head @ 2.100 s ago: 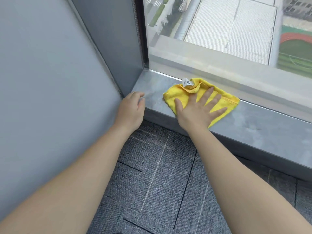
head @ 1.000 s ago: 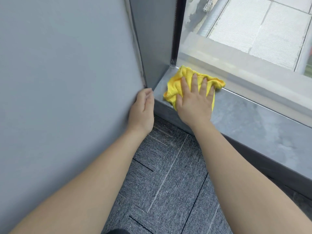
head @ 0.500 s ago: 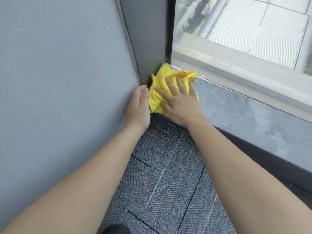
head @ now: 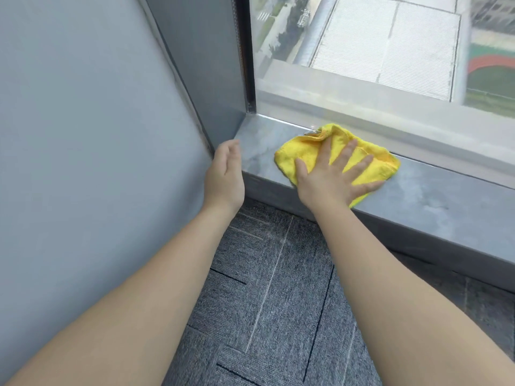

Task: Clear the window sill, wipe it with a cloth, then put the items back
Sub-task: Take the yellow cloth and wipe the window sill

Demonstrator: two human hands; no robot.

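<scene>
yellow cloth (head: 376, 165) on sill (head: 434, 199), flat under right hand (head: 331, 182)

The right hand (head: 333, 181) has slid the cloth (head: 338, 156) out of the sill's (head: 434, 201) corner, rightward toward frame centre; fingers now spread flat.

Yellow cloth (head: 376, 165), mottled grey sill (head: 432, 196), dark grey black-lined carpet (head: 278, 302).

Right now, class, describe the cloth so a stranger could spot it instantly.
Find the grey window sill below the big window. Near its left end, the yellow cloth lies flat under the right hand. It is the only bright thing among grey surfaces.
</scene>
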